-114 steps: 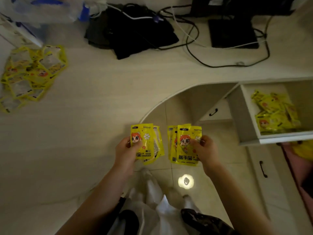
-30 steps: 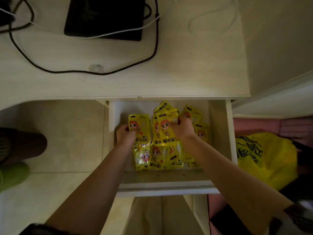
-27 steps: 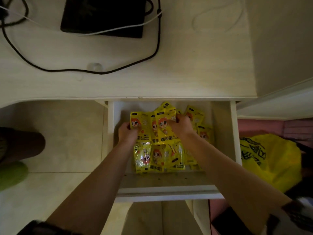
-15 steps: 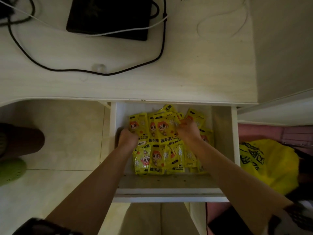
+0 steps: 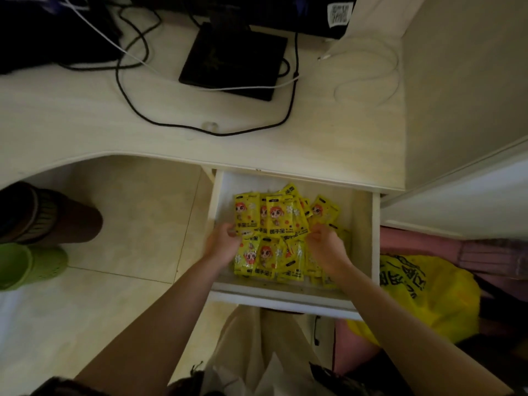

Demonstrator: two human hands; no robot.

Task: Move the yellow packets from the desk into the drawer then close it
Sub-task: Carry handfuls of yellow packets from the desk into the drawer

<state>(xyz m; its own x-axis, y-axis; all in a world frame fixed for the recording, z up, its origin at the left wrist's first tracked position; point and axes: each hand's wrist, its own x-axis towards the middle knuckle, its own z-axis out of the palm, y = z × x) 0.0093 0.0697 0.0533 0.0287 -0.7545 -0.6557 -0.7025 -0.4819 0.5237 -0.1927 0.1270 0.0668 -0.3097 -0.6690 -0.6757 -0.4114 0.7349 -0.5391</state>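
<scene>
The white drawer (image 5: 285, 299) under the desk (image 5: 71, 124) stands pulled out. Several yellow packets (image 5: 275, 218) with a cartoon face lie in it in two overlapping rows, a few more tucked at the right. Both of my hands are inside the drawer. My left hand (image 5: 222, 244) rests at the left edge of the pile, fingers loosely curled and apart, with no packet in it. My right hand (image 5: 326, 248) sits at the pile's right side, fingertips touching the packets, also holding nothing. No packets show on the visible part of the desk.
A black flat device (image 5: 234, 61) and black and white cables (image 5: 200, 130) lie on the desk. A wall panel (image 5: 457, 81) closes off the right. A yellow plastic bag (image 5: 428, 292) sits right of the drawer, a green shoe (image 5: 28, 264) on the floor at left.
I brought the packets from over the floor into the drawer and laid them on the pile. Both hands have since let go and drawn back toward the drawer's front.
</scene>
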